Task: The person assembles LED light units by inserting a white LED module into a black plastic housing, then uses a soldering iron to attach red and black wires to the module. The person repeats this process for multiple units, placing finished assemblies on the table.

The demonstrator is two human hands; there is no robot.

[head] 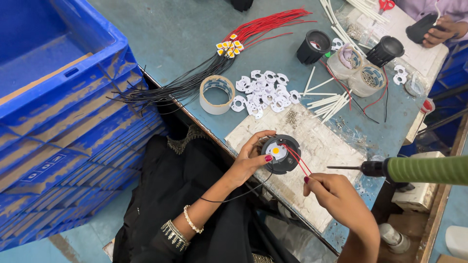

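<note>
blue crate | tape roll | white brackets | screwdriver

Figure: my own arms and dress, seen from above. I am wearing a loose black garment that is covering my lap and is carrying gold embroidery along its edges. On my left wrist I am wearing a string of pale beads and, just behind it, a wider ornamented band. My left hand and right hand are showing dark red nail polish; both forearms are bare.
</note>
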